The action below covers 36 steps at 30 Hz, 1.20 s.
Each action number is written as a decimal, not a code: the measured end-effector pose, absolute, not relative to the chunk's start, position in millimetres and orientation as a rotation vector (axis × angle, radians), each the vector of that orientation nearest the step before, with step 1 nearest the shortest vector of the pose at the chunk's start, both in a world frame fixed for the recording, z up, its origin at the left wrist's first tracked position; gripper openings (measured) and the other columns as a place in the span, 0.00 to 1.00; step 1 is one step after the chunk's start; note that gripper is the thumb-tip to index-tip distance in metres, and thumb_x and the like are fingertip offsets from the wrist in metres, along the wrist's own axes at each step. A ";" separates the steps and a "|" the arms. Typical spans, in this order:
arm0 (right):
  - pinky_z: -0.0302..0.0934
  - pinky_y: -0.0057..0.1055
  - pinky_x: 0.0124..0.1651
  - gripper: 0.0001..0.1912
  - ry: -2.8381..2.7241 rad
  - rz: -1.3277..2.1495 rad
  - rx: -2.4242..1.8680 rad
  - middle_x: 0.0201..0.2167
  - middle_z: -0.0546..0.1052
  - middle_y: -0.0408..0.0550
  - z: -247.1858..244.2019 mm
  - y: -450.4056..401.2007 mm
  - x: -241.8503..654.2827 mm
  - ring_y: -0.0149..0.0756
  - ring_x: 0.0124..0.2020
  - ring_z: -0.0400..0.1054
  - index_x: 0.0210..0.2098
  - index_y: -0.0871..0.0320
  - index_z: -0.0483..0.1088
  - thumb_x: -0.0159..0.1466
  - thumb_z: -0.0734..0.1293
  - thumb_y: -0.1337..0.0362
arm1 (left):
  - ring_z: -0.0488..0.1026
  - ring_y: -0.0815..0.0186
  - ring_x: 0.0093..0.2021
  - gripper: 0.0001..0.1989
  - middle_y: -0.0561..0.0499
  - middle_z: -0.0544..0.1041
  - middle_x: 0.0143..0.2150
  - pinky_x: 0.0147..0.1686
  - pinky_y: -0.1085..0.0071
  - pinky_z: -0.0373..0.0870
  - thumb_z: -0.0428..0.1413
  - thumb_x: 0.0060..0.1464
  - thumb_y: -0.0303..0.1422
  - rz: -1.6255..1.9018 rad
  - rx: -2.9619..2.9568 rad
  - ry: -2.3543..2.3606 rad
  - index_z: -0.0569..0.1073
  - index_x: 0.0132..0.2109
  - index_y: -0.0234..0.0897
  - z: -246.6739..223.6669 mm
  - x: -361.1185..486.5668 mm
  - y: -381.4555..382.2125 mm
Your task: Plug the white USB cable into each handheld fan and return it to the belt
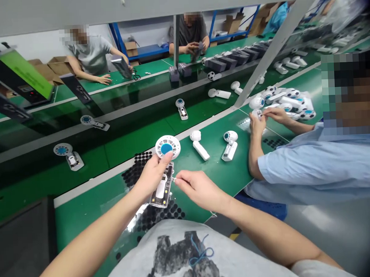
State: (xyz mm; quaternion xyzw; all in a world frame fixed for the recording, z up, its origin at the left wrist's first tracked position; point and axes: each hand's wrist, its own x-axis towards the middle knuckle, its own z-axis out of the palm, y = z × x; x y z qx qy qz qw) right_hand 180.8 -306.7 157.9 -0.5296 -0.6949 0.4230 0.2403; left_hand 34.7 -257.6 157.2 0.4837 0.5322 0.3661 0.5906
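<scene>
Left hand (157, 168) has the fan (168, 148) gripped at the neck, thumb up front; right hand (201, 189) is pinching a small white bit (174, 179) at its edge. Black discs (172, 212) clutter underneath, two more fans (200, 150) just right. Cardboard boxes (59, 67) way behind it, can't see inside.

On the workbench (90, 204) lie discs (134, 173) at left beneath a handheld fan (163, 186), two fans (200, 150) to their right and a heap of fans (305, 108) farthest right; behind it, a belt (121, 153) bearing several fans (181, 109); behind that, a row of boxes (229, 61) at right and a far table (157, 68).
</scene>
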 end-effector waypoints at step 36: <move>0.53 0.28 0.32 0.17 -1.435 1.458 -1.590 0.22 0.64 0.41 73.9 -288.6 232.9 0.31 0.26 0.57 0.27 0.59 0.65 0.61 0.55 0.54 | 0.69 0.67 0.25 0.21 0.49 0.73 0.26 0.29 0.70 0.66 0.59 0.38 0.47 0.812 0.917 1.359 0.70 0.34 0.33 30.0 75.9 -161.6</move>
